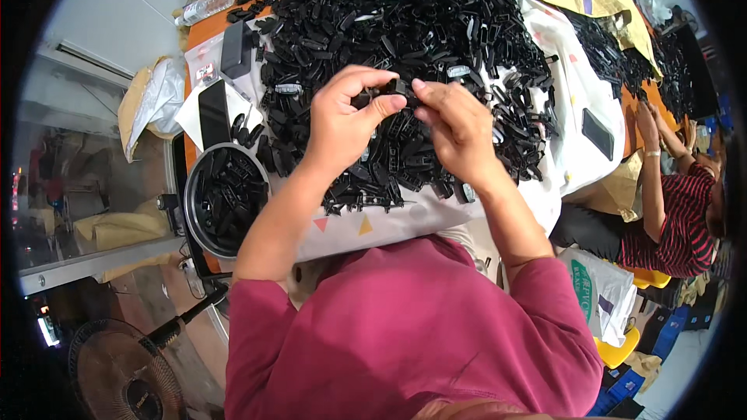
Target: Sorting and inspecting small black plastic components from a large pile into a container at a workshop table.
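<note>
Both my hands meet above a wide heap of small black plastic parts (334, 39). Between the fingertips of my left hand (346, 113) and my right hand (459, 120) is a small black plastic part (399, 89), pinched from both sides. Its exact kind is too small and too covered by fingers to make out. Several clear or whitish pieces (288, 89) lie scattered among the black ones. Left of my left forearm, a round bowl (189, 210) holds more black parts.
A dark phone (213, 115), a dark box (236, 50) and a plastic bottle (208, 6) lie along the table's left side. Another phone (597, 134) rests on the white cloth at right. A co-worker in a striped shirt (677, 222) sits at right. A fan (124, 373) stands lower left.
</note>
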Available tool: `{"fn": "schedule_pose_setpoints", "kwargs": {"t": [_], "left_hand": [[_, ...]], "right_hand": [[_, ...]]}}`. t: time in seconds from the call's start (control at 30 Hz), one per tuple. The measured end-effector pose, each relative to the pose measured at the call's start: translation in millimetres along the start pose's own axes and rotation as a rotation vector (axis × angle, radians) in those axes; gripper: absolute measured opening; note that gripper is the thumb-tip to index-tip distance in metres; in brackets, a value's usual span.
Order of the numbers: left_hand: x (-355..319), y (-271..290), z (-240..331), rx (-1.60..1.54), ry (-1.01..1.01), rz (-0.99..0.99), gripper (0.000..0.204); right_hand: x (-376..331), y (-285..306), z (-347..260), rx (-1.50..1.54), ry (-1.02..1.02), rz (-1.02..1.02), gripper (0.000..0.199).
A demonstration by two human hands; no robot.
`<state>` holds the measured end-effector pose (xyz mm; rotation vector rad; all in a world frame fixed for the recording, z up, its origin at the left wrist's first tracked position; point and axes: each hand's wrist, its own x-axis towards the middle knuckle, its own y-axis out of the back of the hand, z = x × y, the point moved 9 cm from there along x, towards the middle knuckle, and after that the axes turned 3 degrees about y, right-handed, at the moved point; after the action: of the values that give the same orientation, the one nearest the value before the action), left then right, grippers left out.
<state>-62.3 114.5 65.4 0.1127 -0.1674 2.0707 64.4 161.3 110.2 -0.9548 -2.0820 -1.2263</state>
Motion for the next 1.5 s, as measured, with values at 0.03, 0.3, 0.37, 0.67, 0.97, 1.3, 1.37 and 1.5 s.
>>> {"fn": "schedule_pose_setpoints", "kwargs": {"t": [0.03, 0.3, 0.37, 0.67, 0.97, 1.3, 1.37, 1.5], "left_hand": [[-2, -1, -15, -0.168, 0.144, 0.017, 0.024], [-8, -11, -42, -0.434, 0.258, 0.039, 0.029], [-6, -7, -56, -0.526, 0.336, 0.028, 0.025], [72, 130, -88, 0.304, 0.155, 0.406, 0.013], [116, 77, -86, 1.751, -0.123, -0.189, 0.022], [85, 91, -90, 0.239, 0.277, 0.134, 0.018], [61, 93, -114, -0.416, 0.497, 0.293, 0.017], [50, 90, -112, -0.529, 0.514, 0.34, 0.018]], "right_hand": [[-1, 0, -3, 0.011, -0.012, 0.048, 0.03], [-42, -39, 59, 0.631, -0.818, 0.082, 0.023], [-41, -44, 61, 0.577, -0.845, -0.03, 0.021], [-40, -38, 125, 0.532, -0.997, -0.171, 0.03], [-13, -47, 162, 0.093, -0.744, -0.245, 0.025], [36, -120, 157, -0.597, -0.239, -0.448, 0.014], [31, -139, 144, -0.605, -0.119, -0.605, 0.016], [28, -147, 127, -0.681, -0.005, -0.643, 0.019]]}}
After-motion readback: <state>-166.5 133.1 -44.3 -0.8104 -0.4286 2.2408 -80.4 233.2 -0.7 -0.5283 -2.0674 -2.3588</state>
